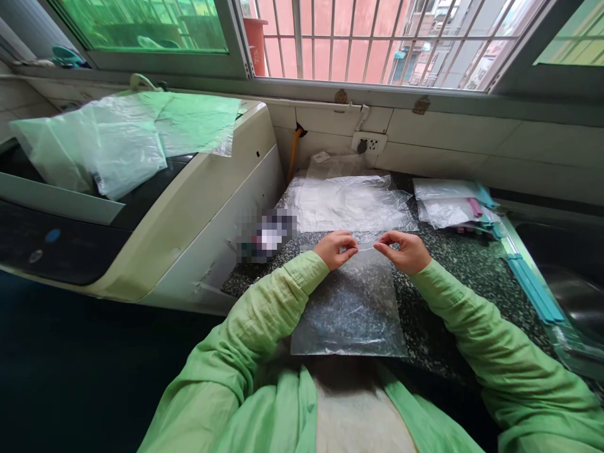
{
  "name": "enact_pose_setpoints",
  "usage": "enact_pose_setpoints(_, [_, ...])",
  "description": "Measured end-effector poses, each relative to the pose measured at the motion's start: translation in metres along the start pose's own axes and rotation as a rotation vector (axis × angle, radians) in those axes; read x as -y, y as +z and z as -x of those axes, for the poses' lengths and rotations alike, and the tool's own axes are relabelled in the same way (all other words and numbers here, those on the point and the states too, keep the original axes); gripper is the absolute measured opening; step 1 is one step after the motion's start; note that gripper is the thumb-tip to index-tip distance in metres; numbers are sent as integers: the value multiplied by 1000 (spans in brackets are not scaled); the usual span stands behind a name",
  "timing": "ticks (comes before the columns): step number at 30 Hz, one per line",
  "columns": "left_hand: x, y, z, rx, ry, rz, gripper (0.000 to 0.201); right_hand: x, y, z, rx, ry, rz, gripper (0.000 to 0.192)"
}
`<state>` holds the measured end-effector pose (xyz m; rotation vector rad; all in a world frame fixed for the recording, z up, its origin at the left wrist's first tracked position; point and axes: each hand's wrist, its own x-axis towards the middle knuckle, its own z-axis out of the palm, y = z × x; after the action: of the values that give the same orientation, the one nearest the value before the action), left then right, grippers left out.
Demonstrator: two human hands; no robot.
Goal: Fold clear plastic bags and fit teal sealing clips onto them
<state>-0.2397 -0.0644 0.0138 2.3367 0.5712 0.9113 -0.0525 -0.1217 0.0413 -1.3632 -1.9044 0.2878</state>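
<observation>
A clear plastic bag [352,311] lies on the dark speckled counter, its near edge close to my body. My left hand [336,250] pinches the bag's far edge between thumb and fingers. A short way to the right, my right hand [403,251] pinches the same edge. Between my fingertips a thin pale line of that edge runs nearly straight. Just beyond my hands, a stack of clear plastic bags [346,204] is spread out flat, crinkled and shiny.
Folded bags with teal and pink strips [455,204] lie at the right, near teal strips [535,289] beside a sink [576,277]. A washing machine [212,233] with plastic bags [123,138] on top stands left. A blurred-out object [268,236] lies beside it. A socket [370,143] is on the wall.
</observation>
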Motion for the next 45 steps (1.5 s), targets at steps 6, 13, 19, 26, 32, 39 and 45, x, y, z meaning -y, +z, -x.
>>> enact_pose_setpoints(6, [1, 1, 0, -8, -22, 5, 13, -3, 0, -1, 10, 14, 14, 21])
enact_pose_setpoints(13, [2, 4, -3, -26, -72, 40, 11, -8, -4, -1, 22, 17, 69, 22])
enact_pose_setpoints(19, [-2, 2, -14, 100, -297, 138, 8, -11, -6, -2, 0, 38, 57, 21])
enact_pose_setpoints(26, [-10, 5, -37, 192, -407, 238, 10, -11, -10, -2, -27, 51, 38, 22])
enact_pose_setpoints(32, [-2, 17, -30, 33, -256, 215, 8, -13, -7, -2, -8, 72, 27, 22])
enact_pose_setpoints(39, [3, 15, -25, -5, -213, 177, 8, -12, -2, -5, -1, 142, -31, 20])
enact_pose_setpoints(45, [0, 11, -27, 20, -250, 252, 9, -13, 0, -11, 21, 245, -177, 21])
